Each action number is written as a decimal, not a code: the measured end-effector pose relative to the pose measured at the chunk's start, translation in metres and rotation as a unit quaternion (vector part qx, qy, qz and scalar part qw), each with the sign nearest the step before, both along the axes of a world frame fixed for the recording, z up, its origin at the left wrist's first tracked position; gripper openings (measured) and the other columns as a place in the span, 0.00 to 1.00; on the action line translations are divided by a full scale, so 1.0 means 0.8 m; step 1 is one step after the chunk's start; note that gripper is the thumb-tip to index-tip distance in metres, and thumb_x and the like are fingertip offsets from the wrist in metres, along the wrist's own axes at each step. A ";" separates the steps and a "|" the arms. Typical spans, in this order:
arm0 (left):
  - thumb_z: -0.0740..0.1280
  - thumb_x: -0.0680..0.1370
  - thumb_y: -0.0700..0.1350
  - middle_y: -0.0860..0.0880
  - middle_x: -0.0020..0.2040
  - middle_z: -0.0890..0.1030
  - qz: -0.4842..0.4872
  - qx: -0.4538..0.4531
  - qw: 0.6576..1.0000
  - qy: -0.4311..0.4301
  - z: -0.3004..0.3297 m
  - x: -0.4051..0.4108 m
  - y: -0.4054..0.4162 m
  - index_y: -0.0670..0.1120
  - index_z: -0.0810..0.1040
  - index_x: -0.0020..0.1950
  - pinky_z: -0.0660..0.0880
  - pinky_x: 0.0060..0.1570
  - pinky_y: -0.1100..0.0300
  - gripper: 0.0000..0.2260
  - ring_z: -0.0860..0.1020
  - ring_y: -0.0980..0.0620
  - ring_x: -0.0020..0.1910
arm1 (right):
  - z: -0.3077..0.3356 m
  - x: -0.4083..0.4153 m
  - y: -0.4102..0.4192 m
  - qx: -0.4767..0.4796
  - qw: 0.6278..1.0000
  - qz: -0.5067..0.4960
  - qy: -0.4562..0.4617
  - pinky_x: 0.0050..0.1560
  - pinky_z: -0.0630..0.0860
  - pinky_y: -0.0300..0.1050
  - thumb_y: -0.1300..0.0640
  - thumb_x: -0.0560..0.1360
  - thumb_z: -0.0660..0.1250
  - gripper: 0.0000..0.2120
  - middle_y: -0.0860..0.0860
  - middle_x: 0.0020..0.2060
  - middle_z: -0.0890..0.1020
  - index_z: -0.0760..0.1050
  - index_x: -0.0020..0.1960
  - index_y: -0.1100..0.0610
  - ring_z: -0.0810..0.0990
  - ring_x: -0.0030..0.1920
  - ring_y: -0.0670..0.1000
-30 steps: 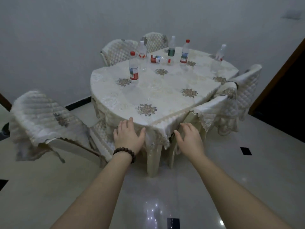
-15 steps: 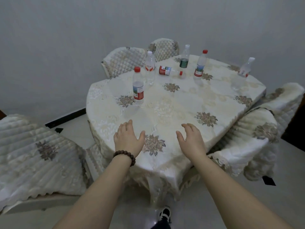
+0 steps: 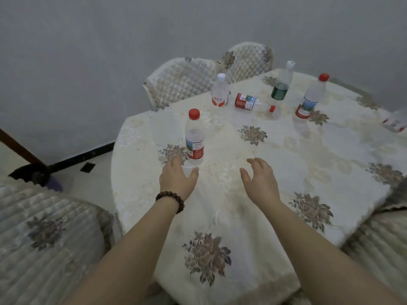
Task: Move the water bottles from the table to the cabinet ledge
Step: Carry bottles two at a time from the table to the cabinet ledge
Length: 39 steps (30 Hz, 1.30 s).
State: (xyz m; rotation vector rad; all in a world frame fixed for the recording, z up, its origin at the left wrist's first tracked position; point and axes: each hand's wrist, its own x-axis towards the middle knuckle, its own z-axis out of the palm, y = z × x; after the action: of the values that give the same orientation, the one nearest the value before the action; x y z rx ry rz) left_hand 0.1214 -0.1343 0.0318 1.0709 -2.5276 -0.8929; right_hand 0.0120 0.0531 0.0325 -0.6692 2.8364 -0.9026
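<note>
Both hands (image 3: 220,176) nearer red-capped bottle (image 3: 194,139), empty

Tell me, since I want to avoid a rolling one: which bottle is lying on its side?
The red-labelled bottle between the white-capped one and the green-labelled one; the others stand upright.

My head camera, the only view, looks forward and down from close above the table (image 3: 286,164), toward the wall (image 3: 110,51) behind it.
</note>
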 end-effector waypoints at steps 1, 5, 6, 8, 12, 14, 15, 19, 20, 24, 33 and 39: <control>0.66 0.75 0.56 0.44 0.72 0.66 0.003 0.008 1.000 0.003 -0.005 -0.008 -0.009 0.44 0.60 0.75 0.64 0.68 0.49 0.32 0.64 0.44 0.71 | -0.001 -0.009 -0.009 -0.001 1.000 0.002 0.002 0.71 0.60 0.51 0.49 0.79 0.59 0.22 0.57 0.70 0.69 0.68 0.69 0.58 0.63 0.72 0.56; 0.71 0.72 0.56 0.45 0.75 0.62 0.011 0.078 0.996 0.051 -0.018 -0.049 -0.042 0.43 0.53 0.77 0.62 0.71 0.49 0.41 0.61 0.46 0.73 | -0.008 -0.040 -0.046 -0.007 1.000 0.003 0.004 0.71 0.60 0.51 0.51 0.79 0.60 0.21 0.58 0.70 0.69 0.69 0.69 0.59 0.63 0.72 0.56; 0.72 0.71 0.56 0.45 0.76 0.60 0.011 0.100 0.993 0.062 -0.021 -0.061 -0.049 0.45 0.51 0.77 0.62 0.71 0.49 0.43 0.61 0.46 0.74 | -0.010 -0.046 -0.055 -0.007 1.000 0.001 0.004 0.71 0.61 0.51 0.51 0.79 0.61 0.21 0.58 0.70 0.69 0.69 0.69 0.59 0.63 0.72 0.56; 0.75 0.68 0.57 0.47 0.76 0.59 0.008 0.131 0.988 0.086 -0.027 -0.085 -0.061 0.50 0.48 0.77 0.62 0.71 0.47 0.47 0.61 0.47 0.74 | -0.016 -0.058 -0.072 -0.005 1.000 -0.007 0.003 0.71 0.61 0.51 0.51 0.79 0.61 0.21 0.58 0.69 0.69 0.69 0.68 0.59 0.63 0.72 0.56; 0.78 0.65 0.52 0.47 0.75 0.61 -0.003 0.187 0.975 0.117 -0.039 -0.127 -0.081 0.54 0.46 0.77 0.64 0.69 0.48 0.51 0.63 0.47 0.72 | -0.022 -0.079 -0.105 -0.003 1.000 -0.026 0.000 0.71 0.59 0.49 0.51 0.79 0.60 0.21 0.57 0.71 0.67 0.68 0.70 0.58 0.61 0.72 0.55; 0.78 0.65 0.51 0.48 0.71 0.67 -0.015 0.208 0.969 0.132 -0.047 -0.139 -0.090 0.54 0.51 0.76 0.68 0.66 0.50 0.48 0.67 0.47 0.69 | -0.023 -0.089 -0.120 -0.003 1.000 -0.029 0.001 0.71 0.59 0.48 0.51 0.79 0.60 0.21 0.57 0.71 0.67 0.68 0.70 0.58 0.61 0.72 0.55; 0.78 0.66 0.51 0.49 0.67 0.71 -0.026 0.202 0.970 0.136 -0.049 -0.143 -0.094 0.52 0.55 0.74 0.71 0.63 0.52 0.44 0.70 0.47 0.66 | -0.024 -0.094 -0.128 -0.006 1.000 -0.030 0.002 0.71 0.59 0.48 0.52 0.79 0.60 0.21 0.57 0.71 0.67 0.68 0.70 0.59 0.61 0.72 0.55; 0.77 0.67 0.52 0.52 0.57 0.76 -0.033 0.177 0.973 0.146 -0.044 -0.158 -0.123 0.52 0.66 0.65 0.73 0.50 0.59 0.31 0.76 0.50 0.54 | -0.028 -0.120 -0.155 -0.023 0.999 -0.046 -0.009 0.71 0.60 0.47 0.50 0.78 0.63 0.23 0.55 0.71 0.67 0.67 0.70 0.57 0.62 0.72 0.53; 0.77 0.66 0.53 0.52 0.56 0.77 -0.030 0.179 0.971 0.153 -0.040 -0.163 -0.133 0.52 0.66 0.64 0.76 0.50 0.57 0.31 0.77 0.50 0.53 | -0.028 -0.128 -0.163 -0.030 0.998 -0.048 -0.013 0.71 0.61 0.48 0.49 0.77 0.64 0.25 0.54 0.71 0.67 0.66 0.71 0.57 0.62 0.72 0.53; 0.78 0.65 0.53 0.54 0.54 0.76 -0.027 0.184 0.966 0.180 -0.024 -0.189 -0.174 0.53 0.68 0.63 0.77 0.54 0.57 0.31 0.77 0.52 0.53 | -0.023 -0.169 -0.204 -0.070 0.995 -0.057 -0.031 0.69 0.58 0.44 0.46 0.74 0.67 0.31 0.52 0.71 0.67 0.63 0.73 0.56 0.62 0.72 0.52; 0.78 0.65 0.52 0.54 0.55 0.75 -0.048 0.164 0.967 0.189 -0.017 -0.236 -0.238 0.51 0.68 0.64 0.73 0.52 0.63 0.31 0.75 0.53 0.53 | -0.017 -0.291 -0.298 -0.246 0.951 -0.146 -0.115 0.71 0.64 0.53 0.47 0.62 0.79 0.53 0.50 0.73 0.64 0.51 0.76 0.49 0.65 0.72 0.53; 0.78 0.65 0.52 0.54 0.55 0.76 -0.036 0.158 0.970 0.182 -0.027 -0.239 -0.265 0.51 0.69 0.63 0.74 0.53 0.61 0.31 0.75 0.53 0.53 | -0.025 -0.331 -0.309 -0.267 0.944 -0.129 -0.146 0.59 0.75 0.49 0.57 0.63 0.79 0.37 0.48 0.57 0.78 0.66 0.67 0.51 0.78 0.58 0.51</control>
State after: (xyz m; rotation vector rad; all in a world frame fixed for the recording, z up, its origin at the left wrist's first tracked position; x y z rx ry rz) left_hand -0.0694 -0.3461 0.0102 0.8048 -2.1774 -1.4072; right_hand -0.2530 -0.1944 0.0122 -0.1668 2.4476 -1.6873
